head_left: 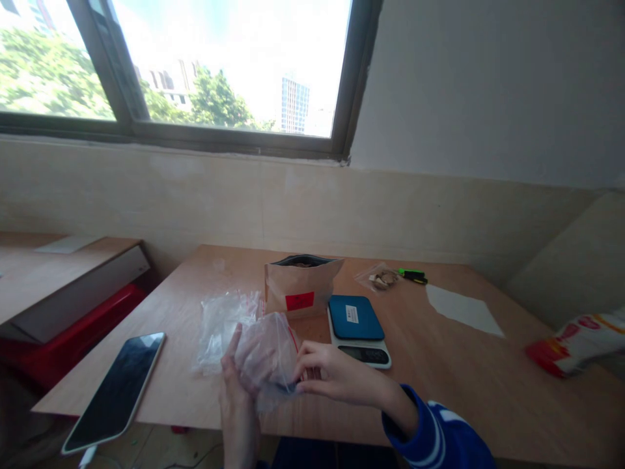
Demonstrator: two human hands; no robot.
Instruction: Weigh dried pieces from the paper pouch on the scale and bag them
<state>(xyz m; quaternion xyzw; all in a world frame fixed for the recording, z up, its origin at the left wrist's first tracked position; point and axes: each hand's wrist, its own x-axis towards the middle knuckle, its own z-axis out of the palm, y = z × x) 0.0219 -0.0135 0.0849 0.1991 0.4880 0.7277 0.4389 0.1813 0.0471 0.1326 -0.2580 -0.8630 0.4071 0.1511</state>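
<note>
A plastic bag, held by left hand and right hand, is apparently being opened; its three-o'clock edge must be parted.

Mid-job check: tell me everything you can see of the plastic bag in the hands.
The plastic bag looks thin, soft and see-through, slightly cloudy and crumpled, with a red line along its upper right edge. It is held near the front edge of the table, nearer the camera than the paper pouch. The left hand holds its left side; the right hand's fingers touch its right side. Whether anything is inside is unclear.
</note>
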